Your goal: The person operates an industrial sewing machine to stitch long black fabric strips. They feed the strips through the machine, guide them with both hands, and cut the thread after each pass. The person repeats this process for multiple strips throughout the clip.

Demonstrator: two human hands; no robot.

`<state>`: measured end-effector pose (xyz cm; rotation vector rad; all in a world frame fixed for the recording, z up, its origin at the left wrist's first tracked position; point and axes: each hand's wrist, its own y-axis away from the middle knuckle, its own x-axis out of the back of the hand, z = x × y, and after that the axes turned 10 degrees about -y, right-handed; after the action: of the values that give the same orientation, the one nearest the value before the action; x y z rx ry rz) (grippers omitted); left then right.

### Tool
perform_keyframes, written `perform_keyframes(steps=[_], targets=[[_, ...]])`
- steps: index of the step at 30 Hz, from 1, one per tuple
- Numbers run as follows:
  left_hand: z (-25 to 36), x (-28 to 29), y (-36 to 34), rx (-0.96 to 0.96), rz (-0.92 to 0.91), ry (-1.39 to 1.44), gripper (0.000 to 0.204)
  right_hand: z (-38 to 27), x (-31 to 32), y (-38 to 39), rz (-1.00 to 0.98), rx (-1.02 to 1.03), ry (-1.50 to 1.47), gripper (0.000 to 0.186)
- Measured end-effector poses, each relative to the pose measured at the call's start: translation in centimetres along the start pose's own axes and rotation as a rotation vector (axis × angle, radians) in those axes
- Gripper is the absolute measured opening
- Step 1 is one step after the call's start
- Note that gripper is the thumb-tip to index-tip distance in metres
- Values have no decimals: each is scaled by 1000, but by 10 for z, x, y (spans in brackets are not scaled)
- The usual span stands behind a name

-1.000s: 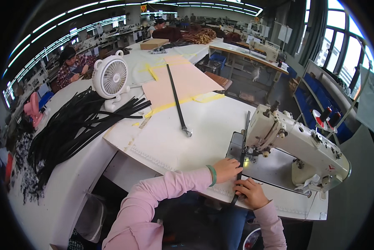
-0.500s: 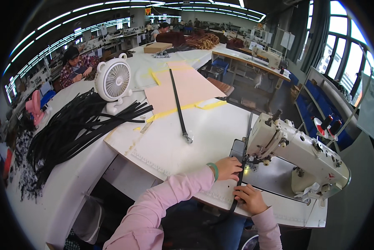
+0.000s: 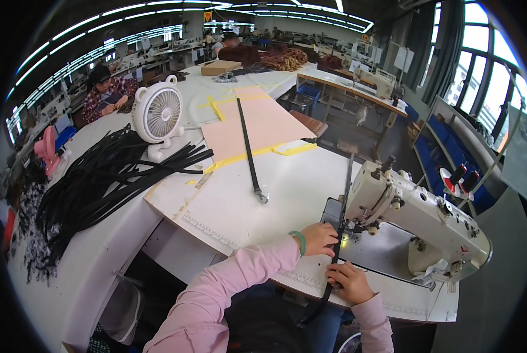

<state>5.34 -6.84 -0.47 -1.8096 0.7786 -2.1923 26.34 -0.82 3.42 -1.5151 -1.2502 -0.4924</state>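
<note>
A long black strap (image 3: 335, 259) runs under the needle area of a white sewing machine (image 3: 413, 206), and its near end hangs over the table's front edge. My left hand (image 3: 318, 239) presses bent fingers on the strap just left of the presser foot. Nearer to me, my right hand (image 3: 351, 283) pinches the same strap at the table edge. A dark grey plate (image 3: 333, 210) lies beside the needle. Farther back, another black strap (image 3: 247, 147) with a shiny metal-looking end (image 3: 261, 197) rests partly on a pink sheet (image 3: 263, 120).
A heap of black straps (image 3: 99, 182) covers the left table, beside a white fan (image 3: 160, 112). A pink fan (image 3: 47, 150) stands farther left. Thread spools (image 3: 460, 176) are at the right. A person in a checked shirt (image 3: 107, 100) works across the left table.
The strap's far end reaches slightly farther back beyond the needle. Both my hands stay at nearly the same spots on it. The whole view has shifted a little.
</note>
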Motion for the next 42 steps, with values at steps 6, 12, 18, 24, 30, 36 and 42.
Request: perform_keyframes(steps=[6, 12, 18, 24, 30, 36, 42], targets=[[0, 0, -1, 11, -5, -22, 44, 1, 0, 2, -13, -9, -18, 28], [1, 1, 0, 28, -27, -37, 46, 2, -1, 2, -5, -20, -30, 28], [1, 1, 1, 29, -44, -33, 46, 0, 0, 0, 7, -16, -33, 26], [1, 2, 0, 35, -59, -26, 47, -1, 1, -1, 0, -26, -39, 24], [1, 1, 0, 27, -40, -20, 47, -1, 2, -1, -9, -22, -42, 25], [1, 1, 1, 31, -40, -24, 47, 0, 1, 0, -3, -21, -47, 26], [2, 3, 0, 38, -46, -21, 46, 0, 1, 0, -5, -26, -38, 27]])
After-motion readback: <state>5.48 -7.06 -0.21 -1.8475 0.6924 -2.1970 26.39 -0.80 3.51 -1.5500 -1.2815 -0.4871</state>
